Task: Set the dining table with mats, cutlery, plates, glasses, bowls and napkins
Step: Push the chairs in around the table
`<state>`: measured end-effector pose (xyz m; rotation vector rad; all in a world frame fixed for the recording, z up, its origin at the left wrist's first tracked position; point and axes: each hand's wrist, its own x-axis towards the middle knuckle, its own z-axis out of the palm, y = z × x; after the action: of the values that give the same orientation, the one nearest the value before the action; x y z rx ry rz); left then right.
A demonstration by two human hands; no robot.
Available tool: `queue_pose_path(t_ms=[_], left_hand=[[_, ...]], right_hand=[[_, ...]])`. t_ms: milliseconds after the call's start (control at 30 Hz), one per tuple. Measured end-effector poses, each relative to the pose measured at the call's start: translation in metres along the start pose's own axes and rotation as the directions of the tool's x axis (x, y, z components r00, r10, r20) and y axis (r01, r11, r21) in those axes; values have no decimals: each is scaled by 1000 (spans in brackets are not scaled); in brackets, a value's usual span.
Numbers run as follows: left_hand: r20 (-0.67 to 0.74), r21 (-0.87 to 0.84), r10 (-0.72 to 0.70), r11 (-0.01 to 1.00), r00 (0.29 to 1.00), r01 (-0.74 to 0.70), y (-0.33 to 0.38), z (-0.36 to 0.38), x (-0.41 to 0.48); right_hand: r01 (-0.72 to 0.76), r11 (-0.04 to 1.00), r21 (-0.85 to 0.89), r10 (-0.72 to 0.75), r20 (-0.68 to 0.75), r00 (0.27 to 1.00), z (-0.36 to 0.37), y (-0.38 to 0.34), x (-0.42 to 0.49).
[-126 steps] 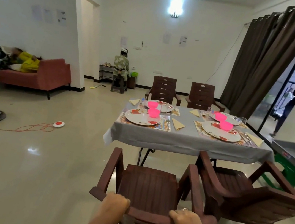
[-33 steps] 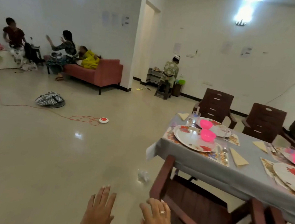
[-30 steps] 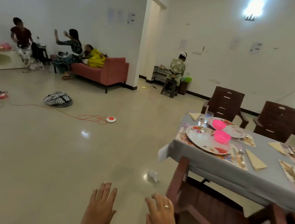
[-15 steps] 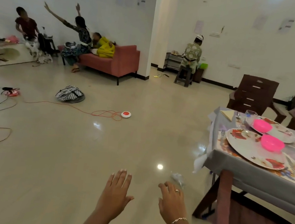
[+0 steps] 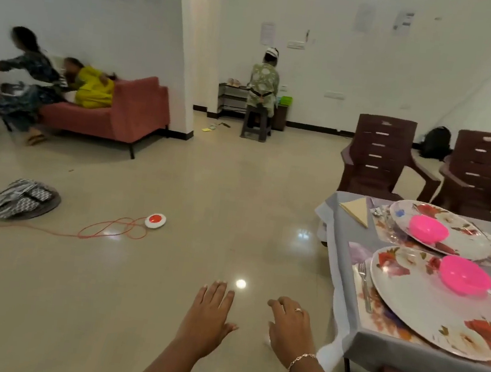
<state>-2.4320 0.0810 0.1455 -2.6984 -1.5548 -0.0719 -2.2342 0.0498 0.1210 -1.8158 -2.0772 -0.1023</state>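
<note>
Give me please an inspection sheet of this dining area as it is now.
Surface: table with grey cloth, laid.
Job's things: near plate and far plate, flowered; near pink bowl and far pink bowl on them; fork beside near plate; napkin at far corner.
Clutter: patterned bag on floor.
Hands: left hand and right hand hold nothing, over floor.
Cables: orange cable to red-white disc.
Surroundings: brown chairs, red sofa, person on stool.

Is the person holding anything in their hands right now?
No, the left hand and right hand both hover over the floor with straight fingers, holding nothing.
</note>
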Motion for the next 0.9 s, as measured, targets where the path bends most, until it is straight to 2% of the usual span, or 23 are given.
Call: queue_pose_path(t_ms=[267,400,500,667,733,833,900], left_hand=[[-44,-82,113,990,993,-116,-32,25,181],[-89,-30,217,975,972,-220,-61,37,292],[-117,-2,242,970,963,-244,-96,36,389],[-118,81,327,944,938,-319,-139,24,537],[-116,60,316,949,942,-311,-143,21,587],[-33,11,340,941,940,-340,-145,25,655],[-47,-5,360,933,932,-360,-144,32,704]], right_hand=[[-128,989,-80,127,-18,992,35,80,134],[-158,984,-83,157,-21,987,69,129,217],[-171,978,-117,168,-30,985,90,164,296],[-256,951,-172,250,-52,967,104,215,421],[-307,940,-145,298,-82,951,109,237,460],[-357,926,-123,345,-109,932,122,274,508],[-392,914,-104,377,-137,916,134,302,541]])
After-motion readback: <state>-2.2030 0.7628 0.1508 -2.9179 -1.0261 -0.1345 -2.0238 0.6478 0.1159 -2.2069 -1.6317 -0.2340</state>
